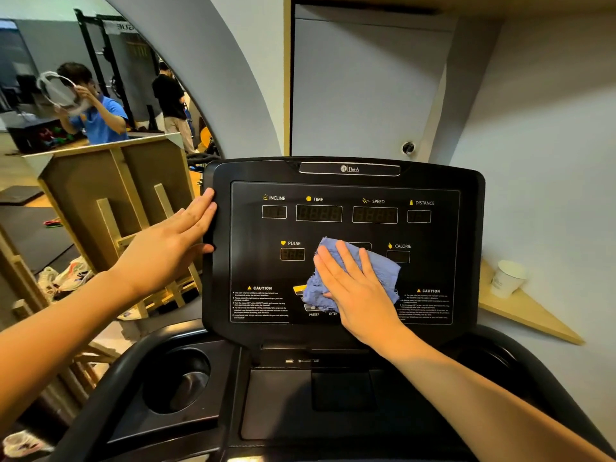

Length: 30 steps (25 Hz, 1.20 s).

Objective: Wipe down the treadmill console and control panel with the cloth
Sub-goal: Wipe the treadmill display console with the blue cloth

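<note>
The black treadmill console [346,181] fills the middle of the head view, with dark displays labelled incline, time, speed, distance, pulse and calorie. A crumpled blue cloth [383,266] lies flat on the lower centre of the control panel [266,228], covering some buttons. My right hand [353,288] presses the cloth against the panel with fingers spread. My left hand [173,241] grips the console's left edge, fingers on the front and thumb on the side.
Below the console sit a cup holder [176,378] and a flat tray [283,405]. A paper cup [506,278] stands on a wooden corner shelf [533,315] to the right. Wooden frames [113,201] and shoes [66,275] lie left. A mirror shows two people.
</note>
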{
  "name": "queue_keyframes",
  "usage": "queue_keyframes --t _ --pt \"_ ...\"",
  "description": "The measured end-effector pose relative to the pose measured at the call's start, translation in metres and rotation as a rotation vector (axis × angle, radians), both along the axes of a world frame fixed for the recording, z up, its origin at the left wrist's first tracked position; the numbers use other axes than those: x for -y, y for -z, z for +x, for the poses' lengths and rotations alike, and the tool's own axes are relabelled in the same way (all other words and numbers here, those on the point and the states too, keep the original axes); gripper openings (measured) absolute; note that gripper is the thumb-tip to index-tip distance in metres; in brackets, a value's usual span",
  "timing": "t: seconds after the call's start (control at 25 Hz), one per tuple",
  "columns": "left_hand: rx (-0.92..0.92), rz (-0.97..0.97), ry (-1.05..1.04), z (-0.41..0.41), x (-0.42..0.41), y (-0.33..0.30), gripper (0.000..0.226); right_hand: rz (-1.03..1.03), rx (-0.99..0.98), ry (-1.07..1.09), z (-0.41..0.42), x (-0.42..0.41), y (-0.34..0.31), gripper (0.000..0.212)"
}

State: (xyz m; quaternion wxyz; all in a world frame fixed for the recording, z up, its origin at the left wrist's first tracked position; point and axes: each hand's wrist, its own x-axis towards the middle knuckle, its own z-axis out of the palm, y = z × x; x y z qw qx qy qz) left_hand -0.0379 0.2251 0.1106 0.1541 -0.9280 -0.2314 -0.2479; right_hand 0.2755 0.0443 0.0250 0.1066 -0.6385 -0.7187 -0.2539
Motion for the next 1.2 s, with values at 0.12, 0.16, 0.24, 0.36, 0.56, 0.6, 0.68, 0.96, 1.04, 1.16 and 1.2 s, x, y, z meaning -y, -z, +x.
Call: queue_keyframes --t 0.12,0.16,0.24,0.36,0.56,0.6,0.68,0.96,1.04,1.16,1.2 --pt "0.001 0.002 0.006 0.0 0.0 0.0 0.081 -0.014 0.034 -0.039 -0.02 -0.014 -0.005 0.095" --pt "0.0 0.006 0.006 0.0 0.0 0.0 0.08 -0.014 0.051 -0.055 -0.028 -0.02 -0.006 0.096" --pt "-0.008 0.008 -0.005 -0.001 0.0 -0.001 0.08 -0.023 0.088 -0.088 -0.046 -0.032 -0.007 0.095" --pt "-0.02 0.009 -0.024 0.0 0.001 -0.002 0.08 -0.032 0.143 -0.13 -0.077 -0.052 -0.01 0.089" --pt "-0.045 0.005 -0.046 0.001 0.002 -0.002 0.08 -0.021 0.156 -0.143 -0.099 -0.067 -0.013 0.086" --pt "-0.047 0.001 -0.053 0.002 0.003 -0.002 0.08 -0.023 0.154 -0.145 -0.099 -0.066 -0.014 0.086" --pt "-0.053 -0.007 -0.06 0.002 0.005 -0.003 0.081 -0.017 0.157 -0.152 -0.097 -0.066 -0.013 0.087" --pt "-0.092 -0.027 -0.119 0.006 0.02 -0.004 0.085 0.034 0.085 -0.288 -0.091 -0.062 -0.015 0.075" --pt "-0.121 -0.031 -0.118 0.005 0.022 -0.002 0.085 0.034 0.024 -0.338 -0.085 -0.058 -0.017 0.067" --pt "-0.151 -0.053 -0.113 -0.001 0.032 0.006 0.085 0.002 -0.043 -0.348 -0.082 -0.049 -0.023 0.066" --pt "-0.152 -0.057 -0.112 -0.004 0.037 0.009 0.085 -0.008 -0.072 -0.341 -0.082 -0.045 -0.025 0.068"
